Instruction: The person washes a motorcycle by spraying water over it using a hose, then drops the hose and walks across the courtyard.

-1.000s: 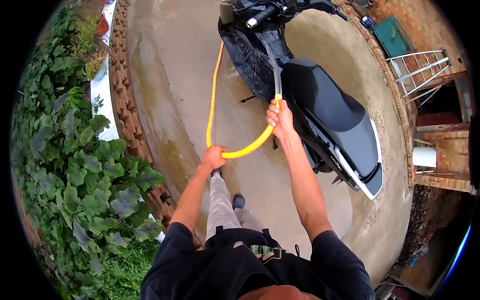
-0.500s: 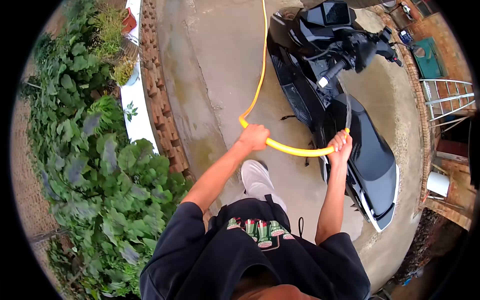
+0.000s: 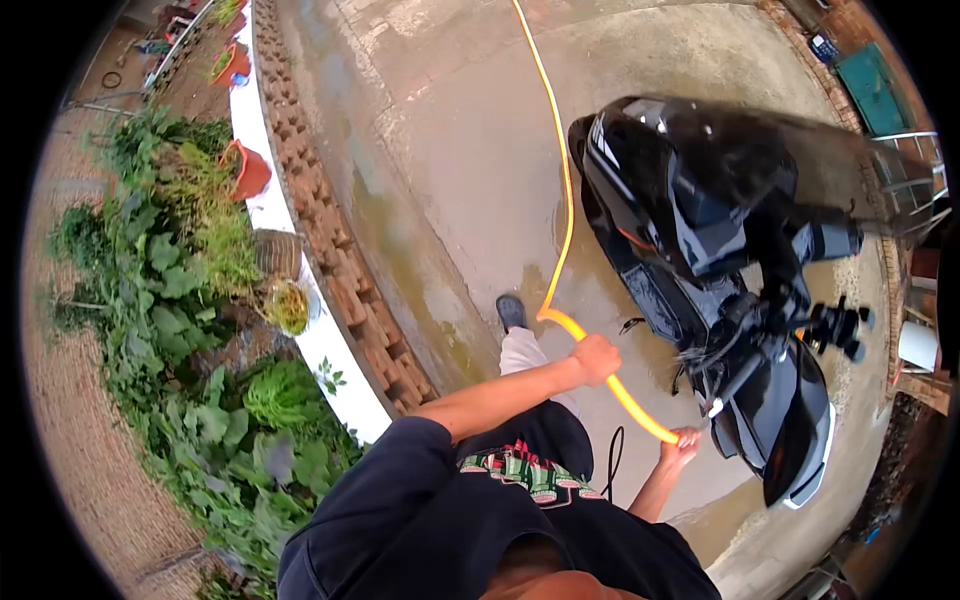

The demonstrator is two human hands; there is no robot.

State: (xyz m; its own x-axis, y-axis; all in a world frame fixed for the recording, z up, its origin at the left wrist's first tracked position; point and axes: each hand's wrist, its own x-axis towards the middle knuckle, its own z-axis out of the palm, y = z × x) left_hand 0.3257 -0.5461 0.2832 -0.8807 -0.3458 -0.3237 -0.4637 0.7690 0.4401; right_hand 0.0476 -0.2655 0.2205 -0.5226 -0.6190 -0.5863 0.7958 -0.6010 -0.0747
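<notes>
My left hand (image 3: 597, 360) is closed around a yellow-orange hose (image 3: 632, 402). Lower down, my right hand (image 3: 681, 447) grips the same hose close to its end. A short clear streak, looking like water, leaves the hose end toward the black scooter (image 3: 690, 200). The scooter stands to the right of my hands, its tinted windshield (image 3: 800, 150) and handlebar (image 3: 835, 330) facing up in view. From my left hand the hose bends sharply, then trails across the ground to the top of the view.
Wet concrete (image 3: 470, 170) lies underfoot. On the left, a brick border and white ledge (image 3: 345, 390) carry potted plants (image 3: 247, 170), with leafy greens (image 3: 260, 440) behind. Along the right wall are a green panel (image 3: 870, 90), a metal ladder (image 3: 925, 165) and a white bucket (image 3: 917, 345).
My view has swung, and the scooter's front and windshield now show. Both hands sit lower and further right in view, still on the hose. One foot has stepped forward.
</notes>
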